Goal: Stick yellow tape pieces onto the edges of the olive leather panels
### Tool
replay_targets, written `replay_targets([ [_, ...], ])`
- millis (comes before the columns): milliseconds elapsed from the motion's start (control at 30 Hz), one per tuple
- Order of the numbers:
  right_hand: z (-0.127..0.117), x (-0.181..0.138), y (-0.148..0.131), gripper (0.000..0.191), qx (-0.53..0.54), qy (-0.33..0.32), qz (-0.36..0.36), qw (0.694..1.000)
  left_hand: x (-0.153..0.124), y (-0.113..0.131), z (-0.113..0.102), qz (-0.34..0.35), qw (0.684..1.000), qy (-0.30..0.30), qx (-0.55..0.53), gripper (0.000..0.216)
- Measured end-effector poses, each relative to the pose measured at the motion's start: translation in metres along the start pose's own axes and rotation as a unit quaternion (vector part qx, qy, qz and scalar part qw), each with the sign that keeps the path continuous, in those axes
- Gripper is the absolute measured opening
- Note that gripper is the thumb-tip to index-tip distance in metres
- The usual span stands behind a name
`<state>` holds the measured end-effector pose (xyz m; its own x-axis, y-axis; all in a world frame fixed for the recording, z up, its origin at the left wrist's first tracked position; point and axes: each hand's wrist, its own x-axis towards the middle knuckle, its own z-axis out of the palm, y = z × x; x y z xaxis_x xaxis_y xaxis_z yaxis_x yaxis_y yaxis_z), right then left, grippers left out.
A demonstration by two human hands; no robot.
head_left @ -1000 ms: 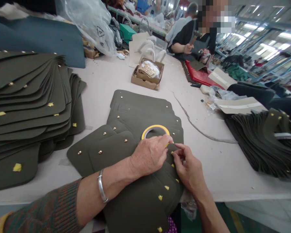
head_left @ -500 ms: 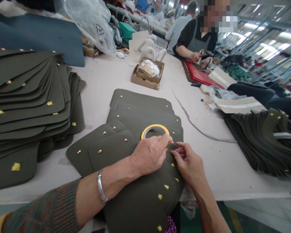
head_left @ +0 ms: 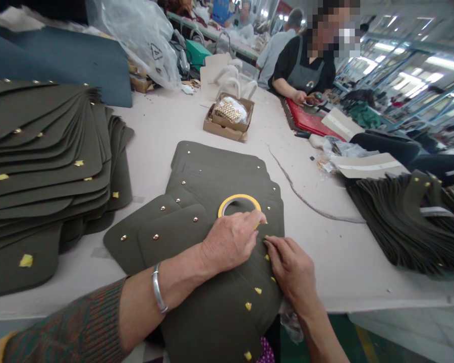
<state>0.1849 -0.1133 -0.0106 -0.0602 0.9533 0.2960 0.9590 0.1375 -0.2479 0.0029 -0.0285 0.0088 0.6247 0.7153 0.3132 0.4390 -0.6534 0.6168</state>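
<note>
My left hand point(head_left: 230, 239) is closed around the lower right side of a roll of yellow tape point(head_left: 239, 197), held over the dark olive panels. My right hand point(head_left: 293, 267) is closed in a pinch. Its thumb and forefinger press at a small piece of yellow tape point(head_left: 266, 237) near the right edge of the top panel. Several fanned olive panels point(head_left: 212, 282) lie under both hands. Yellow tape bits point(head_left: 248, 306) run down their right side, and gold studs point(head_left: 195, 219) show on the left corners. My right fingertips partly hide the tape piece.
A tall stack of similar panels point(head_left: 41, 201) stands at left, and a bundle of dark strips point(head_left: 397, 227) at right. Farther back are a cardboard box point(head_left: 227, 132) of gold studs and a loose cord point(head_left: 306, 201). A co-worker point(head_left: 298, 70) handles a red piece point(head_left: 312, 121).
My right hand has shifted slightly down and left from the panel edge, and a yellow tape bit now shows at its fingertips. My left hand stays on the tape roll, nearly still.
</note>
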Motion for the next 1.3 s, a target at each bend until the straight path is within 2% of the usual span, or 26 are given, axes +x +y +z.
replay_targets([
  [167,0.005,0.009,-0.004,0.023,-0.020,-0.001,0.047,0.999,0.000,-0.001,0.002,-0.002,1.000,-0.022,0.012,0.027],
  [300,0.001,0.016,-0.002,0.021,0.040,-0.012,0.114,0.993,-0.001,-0.001,0.001,-0.002,1.000,-0.021,0.007,0.028],
  [467,-0.009,0.018,0.007,0.018,0.124,-0.041,0.157,0.979,0.000,-0.001,-0.001,-0.004,1.000,-0.017,0.005,0.026],
  [600,-0.013,0.016,0.007,0.020,0.157,-0.025,0.121,0.980,0.001,0.000,-0.002,-0.007,1.000,-0.012,-0.011,0.021],
  [700,-0.008,0.017,0.001,0.018,0.122,-0.035,0.087,0.988,0.001,0.000,-0.003,-0.008,1.000,-0.006,-0.027,0.014],
  [833,-0.003,0.022,-0.001,0.017,0.086,-0.043,0.136,0.986,0.002,-0.003,-0.004,0.011,0.998,0.014,-0.060,0.015],
  [933,-0.006,0.025,0.000,0.016,0.146,-0.039,0.153,0.977,0.002,-0.004,-0.005,0.025,0.995,0.033,-0.093,0.016],
  [1033,-0.014,0.026,-0.002,0.017,0.265,0.019,0.154,0.952,0.001,-0.004,-0.007,0.045,0.993,0.043,-0.100,0.018],
  [1100,-0.019,0.026,-0.006,0.019,0.328,0.040,0.143,0.933,0.000,-0.004,-0.008,0.064,0.994,0.033,-0.083,0.028],
  [1200,-0.024,0.027,-0.013,0.017,0.361,0.026,0.095,0.927,-0.001,-0.005,-0.008,0.082,0.996,0.002,-0.045,0.051],
  [1300,-0.026,0.028,-0.015,0.018,0.353,0.014,0.055,0.934,-0.001,-0.005,-0.007,0.066,0.998,-0.014,-0.021,0.054],
])
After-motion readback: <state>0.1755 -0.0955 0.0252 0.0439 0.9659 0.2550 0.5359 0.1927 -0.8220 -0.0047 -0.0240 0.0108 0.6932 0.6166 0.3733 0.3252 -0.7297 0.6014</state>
